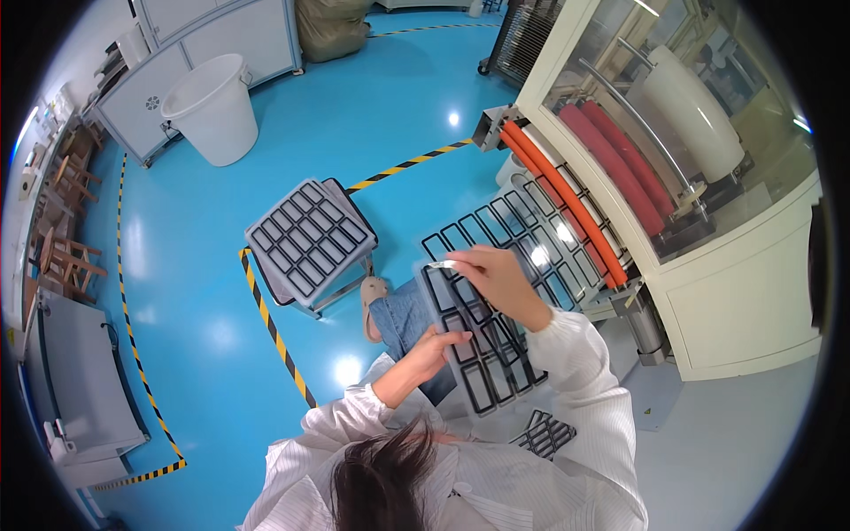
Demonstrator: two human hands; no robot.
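Note:
My left hand (425, 354) grips the left edge of a clear sheet (481, 389) printed with rows of black rectangular frames, its thumb lying on top. Over the far left corner of that sheet, my right hand (498, 281) pinches a small whitish-silver piece (442, 264) whose exact kind is too small to tell. Beyond my hands, a wider clear web with similar black frames (505, 217) runs out from under an orange roller (564, 203). Another piece with black frames (544, 434) lies close to my body, below the held sheet.
To the left, a stack of framed sheets (312, 234) rests on a small stool. The cream machine (744, 301) with red rollers (615, 164) stands at right. A white bin (212, 115) is at the far left. Yellow-black tape (274, 327) marks the blue floor.

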